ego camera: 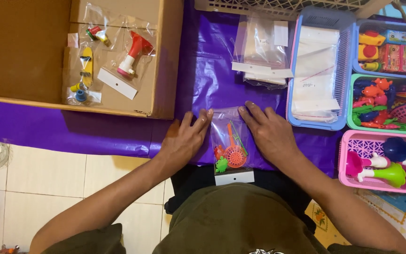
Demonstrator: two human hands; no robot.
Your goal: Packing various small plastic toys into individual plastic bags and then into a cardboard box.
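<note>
On the purple cloth (118, 134), my left hand (184, 138) and right hand (269, 131) lie flat and open, pressing both sides of a clear toy bag (230, 143). I judge two packed bags (113, 56) already sit inside the cardboard box (24, 51); many loose toys (377, 101) remain in baskets.

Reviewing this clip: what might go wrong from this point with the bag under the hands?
The toy bag overhangs the purple table edge toward the lap; it may slip off if the left hand or right hand lifts. Pressing flat could crack the orange net toy inside.
</note>
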